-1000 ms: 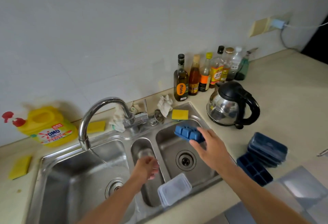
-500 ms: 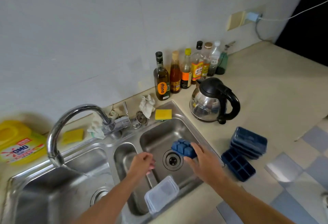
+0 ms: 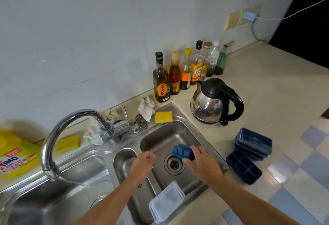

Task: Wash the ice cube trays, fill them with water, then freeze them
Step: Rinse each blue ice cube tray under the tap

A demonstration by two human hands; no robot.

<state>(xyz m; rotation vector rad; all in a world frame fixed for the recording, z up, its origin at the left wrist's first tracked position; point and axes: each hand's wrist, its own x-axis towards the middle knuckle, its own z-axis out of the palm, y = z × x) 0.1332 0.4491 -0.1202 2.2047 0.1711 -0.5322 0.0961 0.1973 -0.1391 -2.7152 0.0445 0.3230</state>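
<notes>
blue ice tray (image 3: pixel 182 151) upside down over the right sink basin (image 3: pixel 160 135), near the drain (image 3: pixel 174 164), gripped by our right hand (image 3: pixel 203 162). left hand (image 3: pixel 144 162) just beside it, fingers curled, nothing visible in them. more trays (image 3: pixel 253 142) stacked on the counter (image 3: pixel 267 100).

Right basin (image 3: pixel 169 135) unobstructed from above; clear lid (image 3: pixel 167 200) seemingly overhangs its near rim.

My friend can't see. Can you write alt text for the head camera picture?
A person's right hand holds a blue ice cube tray upside down over the right sink basin; the left hand is curled beside it.
</notes>
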